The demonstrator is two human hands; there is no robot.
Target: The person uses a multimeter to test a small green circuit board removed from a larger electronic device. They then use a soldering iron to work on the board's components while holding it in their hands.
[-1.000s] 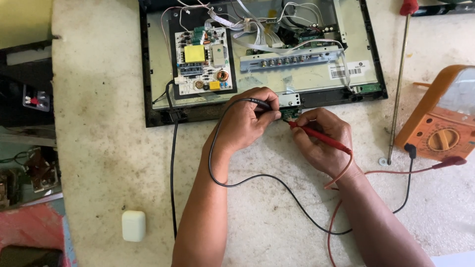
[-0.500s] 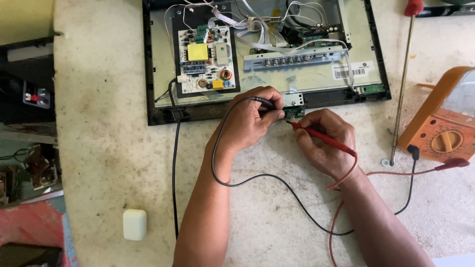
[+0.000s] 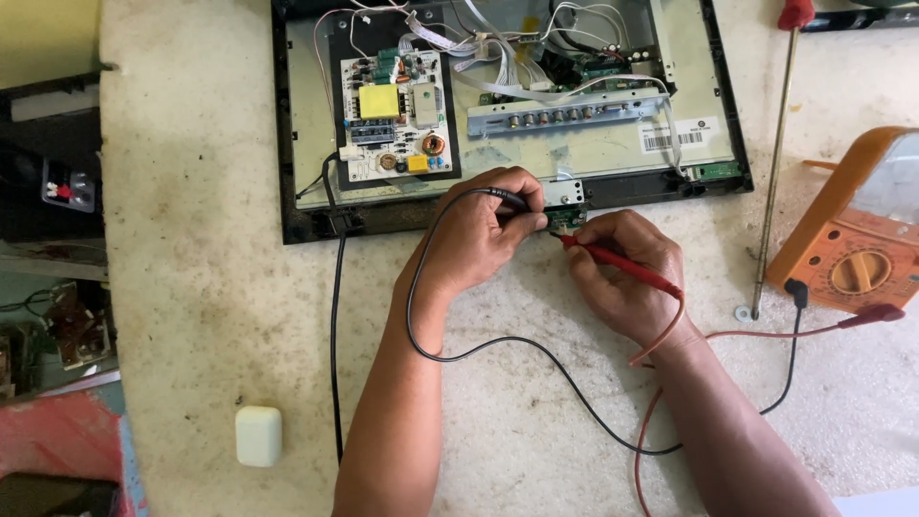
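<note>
My left hand (image 3: 483, 239) grips a black test probe (image 3: 509, 199), its tip pressed onto a small green circuit board (image 3: 567, 219) at the front edge of an opened flat-screen set (image 3: 306, 144). My right hand (image 3: 627, 278) holds a red test probe (image 3: 622, 263) with its tip on the same small board. The black lead (image 3: 498, 345) and the red lead (image 3: 766, 333) run across the table to an orange multimeter (image 3: 852, 239) at the right.
Inside the open set lie a white power board (image 3: 394, 115), a connector strip (image 3: 565, 113) and loose ribbon cables. A long red-handled screwdriver (image 3: 775, 163) lies beside the meter. A small white case (image 3: 258, 436) rests near the table's front. Cluttered shelves sit at the left.
The view has shifted slightly, so the set and hands sit a little lower right. Both hands keep their probes on the small board.
</note>
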